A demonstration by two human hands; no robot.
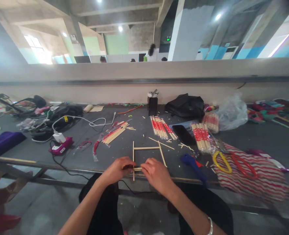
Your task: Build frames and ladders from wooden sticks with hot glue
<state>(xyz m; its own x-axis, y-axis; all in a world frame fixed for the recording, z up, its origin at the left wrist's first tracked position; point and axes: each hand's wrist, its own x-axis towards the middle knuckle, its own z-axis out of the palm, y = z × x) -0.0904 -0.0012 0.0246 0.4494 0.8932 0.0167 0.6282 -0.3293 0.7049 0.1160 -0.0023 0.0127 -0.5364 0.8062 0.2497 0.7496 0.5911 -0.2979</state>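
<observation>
Small ceiling lamps glowed white, and a window at the far left flared into haze. Moderate light covered the dark counter. Wide-angle distortion stretched the edges; the striped cloth looked soft, and pixelation masked 1 distant head.

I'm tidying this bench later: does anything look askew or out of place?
The wooden stick frame looks askew: its right side slants outward at the near end, while its left side runs nearly straight. Short stick pieces lie scattered near the black phone, and the striped cloth seems to overhang the table.
</observation>
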